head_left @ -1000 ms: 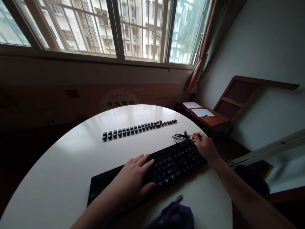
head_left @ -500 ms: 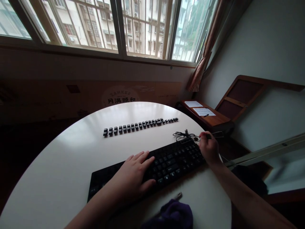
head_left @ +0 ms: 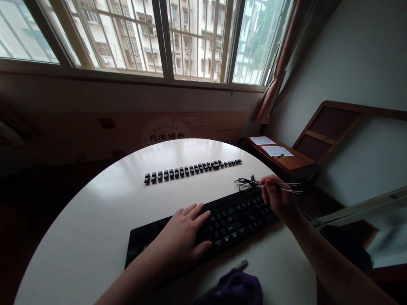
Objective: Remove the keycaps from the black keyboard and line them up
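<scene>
Black plastic keyboard extends toward right edge of round white worktop, splayed left hand atop. Right hand grips silvery wire tool. Apparent step: alignment; next, turn tool inward.

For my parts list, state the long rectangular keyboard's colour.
The long rectangular keyboard is black; head view.

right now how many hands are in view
2. The left hand rests palm down on the keyboard; the right hand holds a wire tool near the keyboard's far right corner. No other hand shows.
</scene>
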Demonstrator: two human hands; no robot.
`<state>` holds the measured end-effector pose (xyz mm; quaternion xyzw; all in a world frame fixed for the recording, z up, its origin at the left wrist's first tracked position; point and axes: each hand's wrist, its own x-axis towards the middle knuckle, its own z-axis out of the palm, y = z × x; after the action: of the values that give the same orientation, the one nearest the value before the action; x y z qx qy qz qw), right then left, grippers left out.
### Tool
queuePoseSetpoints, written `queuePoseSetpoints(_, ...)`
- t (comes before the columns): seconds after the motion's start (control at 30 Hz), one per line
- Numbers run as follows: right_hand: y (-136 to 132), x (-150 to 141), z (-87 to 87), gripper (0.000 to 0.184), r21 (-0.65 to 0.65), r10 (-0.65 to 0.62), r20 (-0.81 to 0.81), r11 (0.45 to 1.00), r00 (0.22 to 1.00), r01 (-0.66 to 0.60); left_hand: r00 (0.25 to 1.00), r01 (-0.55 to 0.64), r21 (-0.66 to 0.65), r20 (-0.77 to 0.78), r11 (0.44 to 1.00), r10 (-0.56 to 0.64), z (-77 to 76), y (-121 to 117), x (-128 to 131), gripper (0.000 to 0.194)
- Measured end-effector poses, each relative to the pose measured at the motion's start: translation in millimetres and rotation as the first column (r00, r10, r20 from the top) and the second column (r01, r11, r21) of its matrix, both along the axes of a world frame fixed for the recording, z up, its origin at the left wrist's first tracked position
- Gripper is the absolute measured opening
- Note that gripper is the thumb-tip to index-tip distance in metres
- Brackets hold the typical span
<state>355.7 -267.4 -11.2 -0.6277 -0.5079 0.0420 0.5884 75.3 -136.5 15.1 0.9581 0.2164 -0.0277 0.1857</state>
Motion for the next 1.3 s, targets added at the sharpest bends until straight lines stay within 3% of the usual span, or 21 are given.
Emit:
queuePoseSetpoints(0.07, 3.8, -18.2, 18.7, 0.03, -0.027, 0.17, -0.004, 0.985, 0.985, -0.17, 1.0, -0.003, -0.003, 0.007, 1.0, 0.003, -0.1, 0.1, -0.4, 0.071)
queuePoseSetpoints(0.2, 20.7, -55.8, 50.4, 0.029, -0.099, 0.457, 0.118, 0.889, 0.882, -0.447, 0.999, -0.006, -0.003, 0.05, 1.0, 0.006, 0.4, 0.8, -1.4, 0.071)
queuePoseSetpoints(0.33, 42.3, -86.7, 58.7, 0.028, -0.137, 0.593, 0.284, 0.803, 0.754, -0.58, 0.996, 0.034, -0.035, 0.083, 0.999, -0.031, 7.2, 0.2, -2.7, 0.064)
queuePoseSetpoints(0.47, 51.5, -98.5, 40.2, 0.032, -0.055, 0.56, 0.398, 0.805, 0.727, -0.591, 0.992, 0.072, -0.111, 0.108, 0.991, -0.06, 12.2, 0.3, -2.5, 0.048)
queuePoseSetpoints(0.63, 46.2, -89.3, 18.8, 0.032, -0.053, 0.543, 0.308, 0.83, 0.781, -0.556, 0.988, 0.005, -0.14, 0.155, 0.99, 0.017, 5.3, 7.3, -1.3, 0.046)
queuePoseSetpoints(0.77, 44.7, -88.0, 16.9, 0.033, -0.101, 0.588, 0.301, 0.802, 0.75, -0.589, 0.969, -0.063, -0.138, 0.229, 0.988, 0.093, 6.9, 11.6, -3.1, 0.033)
queuePoseSetpoints(0.97, 44.8, -97.9, 10.1, 0.029, -0.022, 0.67, 0.245, 0.726, 0.7, -0.687, 0.929, -0.035, -0.25, 0.35, 0.968, 0.124, 18.1, 8.6, -7.3, 0.024)
queuePoseSetpoints(1.13, 43.7, -97.8, 9.5, 0.028, 0.037, 0.654, 0.229, 0.735, 0.721, -0.677, 0.922, -0.034, -0.297, 0.359, 0.954, 0.145, 20.7, 6.0, -7.0, 0.025)
queuePoseSetpoints(1.3, 45.9, -97.6, 10.4, 0.037, 0.06, 0.578, 0.305, 0.782, 0.757, -0.621, 0.916, -0.094, -0.277, 0.353, 0.956, 0.192, 18.7, 8.6, -7.2, 0.026)
